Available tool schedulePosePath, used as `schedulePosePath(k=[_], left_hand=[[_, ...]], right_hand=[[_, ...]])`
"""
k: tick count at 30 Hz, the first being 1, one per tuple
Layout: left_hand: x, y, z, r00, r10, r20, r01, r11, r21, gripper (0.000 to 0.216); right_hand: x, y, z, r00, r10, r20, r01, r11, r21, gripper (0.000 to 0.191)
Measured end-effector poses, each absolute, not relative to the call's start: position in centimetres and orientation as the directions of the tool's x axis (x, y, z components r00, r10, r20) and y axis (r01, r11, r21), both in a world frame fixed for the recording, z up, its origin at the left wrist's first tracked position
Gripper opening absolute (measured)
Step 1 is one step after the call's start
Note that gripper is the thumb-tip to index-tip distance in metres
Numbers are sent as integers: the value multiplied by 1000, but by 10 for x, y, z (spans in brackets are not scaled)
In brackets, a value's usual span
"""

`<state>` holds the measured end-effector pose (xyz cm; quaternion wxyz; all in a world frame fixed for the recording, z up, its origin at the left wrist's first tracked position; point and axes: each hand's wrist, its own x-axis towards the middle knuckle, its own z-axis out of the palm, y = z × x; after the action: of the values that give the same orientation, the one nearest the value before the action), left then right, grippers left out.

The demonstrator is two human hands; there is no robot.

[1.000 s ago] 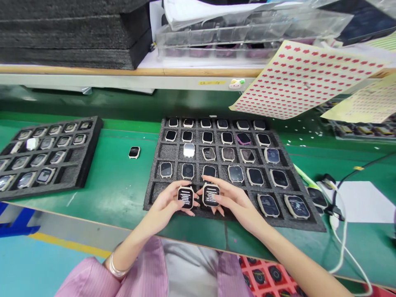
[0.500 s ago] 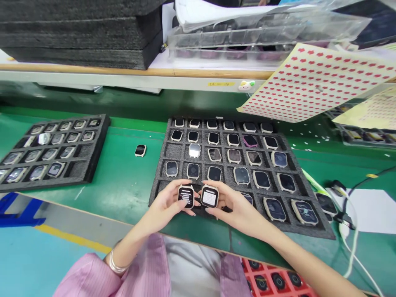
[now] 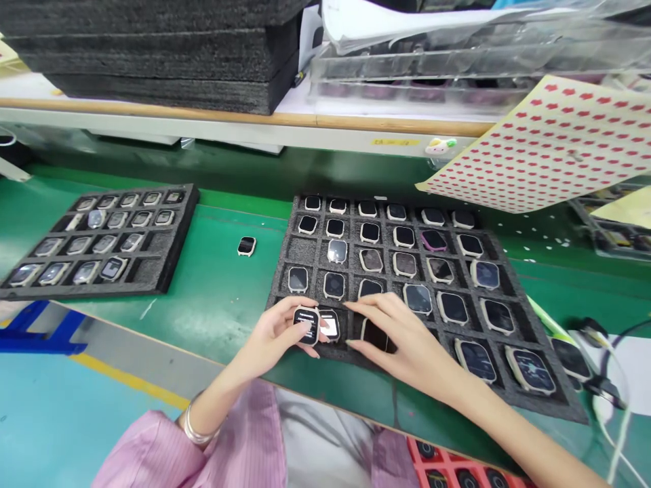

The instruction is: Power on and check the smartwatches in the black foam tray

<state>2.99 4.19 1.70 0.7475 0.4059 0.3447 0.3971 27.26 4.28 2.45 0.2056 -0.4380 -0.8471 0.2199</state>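
My left hand [image 3: 277, 335] is closed on a beige-cased smartwatch [image 3: 306, 324] with a lit text screen, held just above the near left corner of a black foam tray [image 3: 302, 249]. Beside it, a second watch [image 3: 330, 326] with a white lit screen lies in a tray cell. My right hand [image 3: 407, 342] reaches over the tray's front row. Its thumb and fingers curl round a dark-screened watch [image 3: 373, 334] sitting in its cell. Several more watches fill the other cells.
A second foam tray [image 3: 152, 271] of watches lies at the left, with one loose watch [image 3: 247, 245] on the green mat between the trays. A red-dot sticker sheet [image 3: 549, 149] hangs at the right. Foam sheets [image 3: 178, 54] and clear trays [image 3: 458, 61] sit on the shelf. Cables [image 3: 605, 379] lie at far right.
My right hand has set its lit watch down into a tray cell and shifted right onto a dark-screened watch. My left hand still holds its watch. The view has shifted.
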Motion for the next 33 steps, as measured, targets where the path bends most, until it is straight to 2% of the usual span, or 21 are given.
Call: schedulePosePath(k=[4, 8, 11, 13, 16, 18, 20, 24, 27, 30, 33], left_hand=[[26, 43, 14, 445, 874, -196, -310, 356, 882, 33], [26, 45, 11, 441, 871, -215, -281, 361, 889, 33], [25, 45, 8, 444, 876, -191, -235, 320, 918, 36], [24, 44, 6, 427, 890, -159, -142, 240, 960, 49], [21, 41, 1, 374, 922, -96, 187, 26, 982, 65], [19, 39, -2, 377, 926, -29, 404, -136, 904, 64], [17, 38, -4, 405, 914, 18, 521, -247, 817, 62], [10, 37, -10, 402, 913, 72, 643, -337, 688, 56], [5, 37, -8, 380, 909, 168, 748, -409, 522, 56], [11, 33, 6, 314, 906, 284, 836, -405, 369, 61], [40, 25, 22, 342, 883, 321, 835, -442, 327, 42]], right_hand=[[311, 34, 25, -420, 887, 192, 719, 454, -526, 19], [342, 21, 16, -310, 921, 236, 783, 388, -486, 16], [352, 12, 8, -314, 921, 229, 804, 386, -452, 19], [352, 8, 3, -356, 909, 215, 810, 415, -414, 23], [347, 5, -3, -394, 897, 201, 819, 442, -364, 27], [343, 2, -6, -394, 898, 196, 823, 440, -360, 29], [339, -2, -7, -365, 909, 199, 828, 415, -377, 30], [326, -13, -5, -286, 938, 195, 835, 343, -430, 32], [315, -20, 0, -282, 948, 144, 783, 314, -537, 33], [307, -21, 4, -217, 971, 97, 733, 228, -641, 34], [300, -19, 8, -113, 990, 78, 722, 136, -678, 26]])
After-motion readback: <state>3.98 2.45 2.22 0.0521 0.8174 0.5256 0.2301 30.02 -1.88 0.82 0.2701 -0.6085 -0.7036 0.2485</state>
